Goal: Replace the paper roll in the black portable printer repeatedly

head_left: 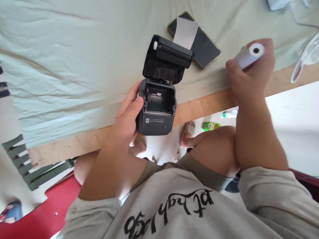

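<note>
A small dark grey printer [157,113] stands at the table's near edge with its lid [165,59] swung up and back, showing an empty paper bay. My left hand [128,114] grips the printer's left side. My right hand [251,71] is raised to the right of it and holds a white paper roll [249,54], whose core end faces the camera. Behind the lid lies a dark phone [204,46] with a white paper slip [185,33] across it.
A pale green cloth [74,66] covers the table, with a bare wooden strip [204,103] along its near edge. Clear plastic [306,56] and a white object [276,4] lie at the far right. Below are my knees, a sandalled foot, bottles [210,125] and a green slatted chair [30,162].
</note>
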Demonstrator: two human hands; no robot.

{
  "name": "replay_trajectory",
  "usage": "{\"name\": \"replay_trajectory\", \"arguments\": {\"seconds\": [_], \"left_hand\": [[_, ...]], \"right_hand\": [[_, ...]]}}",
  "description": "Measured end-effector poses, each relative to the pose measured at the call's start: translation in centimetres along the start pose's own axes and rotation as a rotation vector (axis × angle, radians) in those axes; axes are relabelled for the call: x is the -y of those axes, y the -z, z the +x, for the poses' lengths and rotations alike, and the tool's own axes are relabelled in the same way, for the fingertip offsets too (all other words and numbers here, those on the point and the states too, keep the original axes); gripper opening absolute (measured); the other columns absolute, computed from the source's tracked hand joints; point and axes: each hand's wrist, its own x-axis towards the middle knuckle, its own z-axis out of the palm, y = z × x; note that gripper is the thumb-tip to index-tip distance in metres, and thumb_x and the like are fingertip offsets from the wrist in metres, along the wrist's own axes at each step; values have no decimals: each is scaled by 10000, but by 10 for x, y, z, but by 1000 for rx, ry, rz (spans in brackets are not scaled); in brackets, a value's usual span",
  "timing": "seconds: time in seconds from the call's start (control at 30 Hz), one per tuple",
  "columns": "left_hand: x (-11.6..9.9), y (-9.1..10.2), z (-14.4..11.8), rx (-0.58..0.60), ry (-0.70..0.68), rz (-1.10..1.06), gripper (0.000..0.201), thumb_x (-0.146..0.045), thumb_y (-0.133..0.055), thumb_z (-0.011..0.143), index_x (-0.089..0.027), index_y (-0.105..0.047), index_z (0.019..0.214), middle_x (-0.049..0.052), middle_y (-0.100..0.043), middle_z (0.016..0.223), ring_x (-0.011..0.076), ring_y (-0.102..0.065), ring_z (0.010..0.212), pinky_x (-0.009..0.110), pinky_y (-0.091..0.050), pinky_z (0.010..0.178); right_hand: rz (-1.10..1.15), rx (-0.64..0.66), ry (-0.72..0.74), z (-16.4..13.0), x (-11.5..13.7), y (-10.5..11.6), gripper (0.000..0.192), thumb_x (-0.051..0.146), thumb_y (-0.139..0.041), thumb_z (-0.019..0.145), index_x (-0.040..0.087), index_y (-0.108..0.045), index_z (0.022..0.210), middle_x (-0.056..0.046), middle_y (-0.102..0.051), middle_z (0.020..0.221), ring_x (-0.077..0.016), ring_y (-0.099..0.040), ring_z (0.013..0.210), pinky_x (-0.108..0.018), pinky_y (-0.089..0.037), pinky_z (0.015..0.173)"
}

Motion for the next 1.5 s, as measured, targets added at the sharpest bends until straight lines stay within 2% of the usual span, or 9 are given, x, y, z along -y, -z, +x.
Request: {"name": "replay_trajectory", "arguments": {"seconds": [0.17, 0.27, 0.43, 0.5, 0.63, 0.8, 0.9, 1.13, 1.5], "left_hand": [[0, -1, 3, 18, 21, -34, 572, -507, -683, 840, -225, -595, 1329, 85, -712, 1089, 191, -683, 784, 307, -581, 616], [-1, -2, 4, 28, 20, -46, 569, -509, -686, 833, -229, -595, 1321, 72, -716, 1059, 180, -680, 746, 302, -579, 594], [3, 0, 4, 6, -61, -68, 500, -512, -690, 829, -222, -649, 1234, 59, -715, 1075, 186, -691, 808, 285, -574, 603], [5, 3, 4, -11, -104, -67, 480, -508, -686, 832, -228, -658, 1221, 54, -712, 1100, 194, -694, 866, 287, -580, 636], [7, 7, 6, -27, -129, -80, 451, -481, -655, 861, -236, -638, 1240, 51, -712, 1110, 218, -699, 930, 335, -606, 701], [4, 6, 4, 22, -133, -163, 396, -429, -655, 899, -194, -633, 1216, 25, -711, 1044, 168, -699, 881, 275, -574, 677], [2, 3, 3, 23, -124, -170, 375, -416, -645, 911, -193, -634, 1212, 19, -709, 1047, 156, -686, 878, 268, -568, 686], [-4, -4, 1, -33, -57, -191, 274, -360, -607, 915, -207, -675, 1131, 36, -710, 1009, 183, -657, 855, 296, -564, 663], [-8, -10, 6, -88, -29, -218, 275, -377, -525, 953, -173, -709, 969, 28, -746, 922, 187, -679, 832, 331, -572, 743]], "right_hand": [[-249, 36, 14, 8, -15, 9, 403, 196, -806, 658, 260, -531, 945, 28, -489, 809, -143, -406, 727, -369, -409, 839], [-216, 72, 166, 1, -10, 16, 550, 241, -784, 679, 290, -510, 1153, -19, -543, 1069, -217, -536, 1028, -450, -412, 1031], [-122, -211, 470, -17, 33, -5, 48, 328, -487, 964, 295, -521, 958, -30, -560, 939, -212, -604, 909, -400, -495, 866], [-245, 88, 510, -18, 50, -32, 77, 224, -503, 938, 274, -553, 909, -36, -623, 954, -211, -610, 944, -373, -512, 866], [-561, 253, 391, -9, 62, -83, 411, 52, -527, 802, 201, -581, 1181, -68, -608, 1262, -247, -555, 1148, -413, -451, 1054], [-662, 321, 321, -9, 63, -88, 308, 116, -551, 803, 239, -573, 1085, -75, -676, 1119, -336, -541, 1135, -518, -440, 984], [-418, 308, 306, -24, 63, -73, 314, 156, -542, 795, 267, -536, 1088, -25, -674, 977, -250, -579, 972, -442, -465, 924], [530, 516, -410, -41, 45, -47, 216, 381, -523, 727, 275, -515, 914, 14, -493, 717, -119, -398, 499, -263, -254, 411], [458, 375, -63, -51, 32, -40, 225, 452, -688, 818, 288, -568, 913, 18, -550, 812, -129, -534, 713, -276, -494, 622]]}}
